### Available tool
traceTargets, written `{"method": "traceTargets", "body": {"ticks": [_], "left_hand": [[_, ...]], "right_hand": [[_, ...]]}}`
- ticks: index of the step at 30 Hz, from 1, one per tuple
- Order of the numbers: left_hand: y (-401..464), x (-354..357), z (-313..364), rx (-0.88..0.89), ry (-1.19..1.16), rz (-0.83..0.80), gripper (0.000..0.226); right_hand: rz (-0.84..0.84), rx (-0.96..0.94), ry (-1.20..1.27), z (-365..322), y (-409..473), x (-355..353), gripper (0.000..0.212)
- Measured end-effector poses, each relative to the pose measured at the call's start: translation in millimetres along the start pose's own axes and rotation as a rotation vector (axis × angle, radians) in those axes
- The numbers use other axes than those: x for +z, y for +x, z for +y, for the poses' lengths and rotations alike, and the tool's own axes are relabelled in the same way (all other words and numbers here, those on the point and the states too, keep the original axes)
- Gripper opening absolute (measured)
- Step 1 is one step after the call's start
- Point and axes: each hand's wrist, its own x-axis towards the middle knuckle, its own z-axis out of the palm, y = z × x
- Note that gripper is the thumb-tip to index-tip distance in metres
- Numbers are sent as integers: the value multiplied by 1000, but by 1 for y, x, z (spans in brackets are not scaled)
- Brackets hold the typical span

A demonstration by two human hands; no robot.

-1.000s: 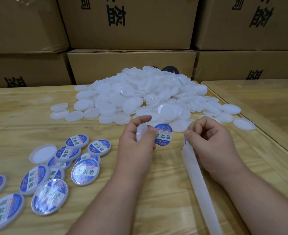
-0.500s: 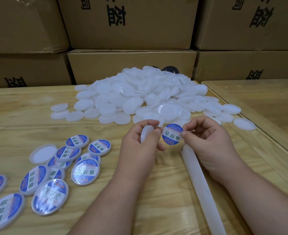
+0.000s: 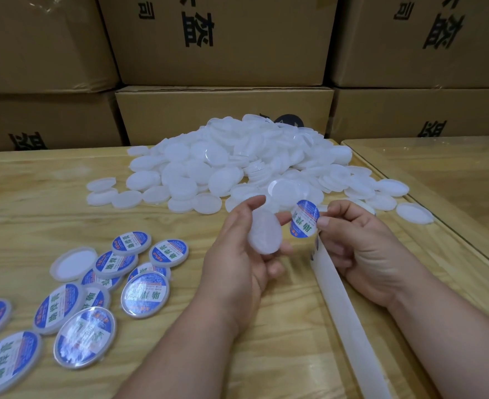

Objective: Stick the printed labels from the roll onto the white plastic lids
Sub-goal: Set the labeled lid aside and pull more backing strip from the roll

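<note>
About a dozen labelled lids [image 3: 145, 293] are laid near left, a large bare pile [image 3: 237, 165] remains; a blank lid [image 3: 264, 236] is gripped by the left hand [image 3: 237, 260], a label [image 3: 304, 223] pinched by the right hand [image 3: 361, 249] fingers.

head view | faces forward-down | close over table [image 3: 21, 203]

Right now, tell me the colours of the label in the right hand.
Blue border, white centre, green characters: label, head view.
</note>
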Motion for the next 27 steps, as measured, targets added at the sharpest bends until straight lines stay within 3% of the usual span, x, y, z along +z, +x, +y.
{"method": "traceTargets", "body": {"ticks": [6,13,18,27], "left_hand": [[1,2,-3,-3,96,72,35],[1,0,-5,-37,115,-48,31],[3,-1,-8,-1,173,-95,41],[3,-1,-12,28,277,-106,33]], "right_hand": [[-55,16,-15,0,-1,1,28],[-40,14,-178,6,-3,7,38],[-46,-4,-225,6,-5,9,35],[-52,-9,-199,6,-7,11,29]]}}
